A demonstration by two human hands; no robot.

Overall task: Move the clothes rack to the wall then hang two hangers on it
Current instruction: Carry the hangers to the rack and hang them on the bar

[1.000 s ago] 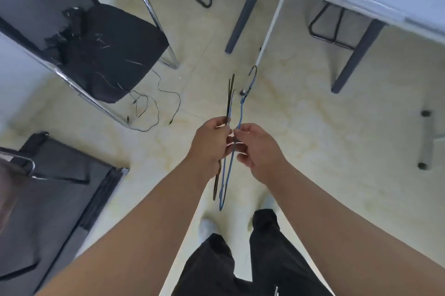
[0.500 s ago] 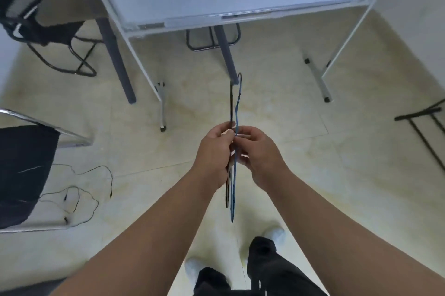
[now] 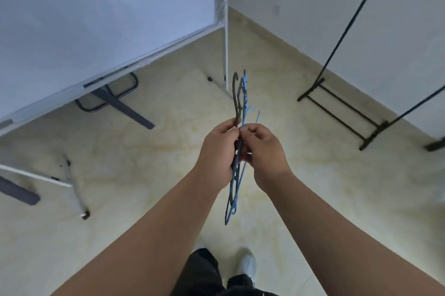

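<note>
Two thin hangers are pressed together edge-on in front of me, hooks pointing away. The dark grey hanger (image 3: pixel 235 95) sits on the left and the blue wire hanger (image 3: pixel 250 112) on the right. My left hand (image 3: pixel 218 153) grips the dark grey hanger below its hook. My right hand (image 3: pixel 263 151) pinches the blue wire hanger at the same height. The black clothes rack (image 3: pixel 337 100) stands to the right against the white wall (image 3: pixel 337 6); only its uprights and floor feet show, its top bar is out of view.
A whiteboard on a metal stand (image 3: pixel 101 18) fills the upper left, with its legs (image 3: pixel 74 189) on the tiled floor (image 3: pixel 154 163). A black chair base (image 3: pixel 106 100) sits under it. My legs and a white shoe (image 3: pixel 248 264) are at the bottom.
My view has swung to the right: the chair and cables left the frame, and the wall corner with the black rack came in. Both hands kept hold of the hangers.
</note>
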